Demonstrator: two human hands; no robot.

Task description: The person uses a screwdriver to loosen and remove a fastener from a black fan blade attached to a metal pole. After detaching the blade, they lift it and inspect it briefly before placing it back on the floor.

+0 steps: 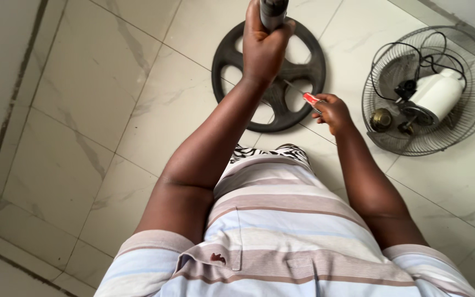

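Fan stand, mid-fix
Left hand (pixel 263 47) grips the pole (pixel 273 12) over the round base (pixel 269 74); right hand (pixel 331 111) clutches a red-handled screwdriver (pixel 302 93). Pole could tip, tip slips probably.

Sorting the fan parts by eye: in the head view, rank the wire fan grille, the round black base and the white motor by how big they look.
1. Wire fan grille
2. Round black base, slightly smaller
3. White motor, clearly smallest

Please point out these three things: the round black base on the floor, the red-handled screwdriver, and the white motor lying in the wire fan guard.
round black base (pixel 290 113), head view, on a lower spoke.
red-handled screwdriver (pixel 310 98), head view, on the red handle.
white motor (pixel 440 94), head view, on the white housing.
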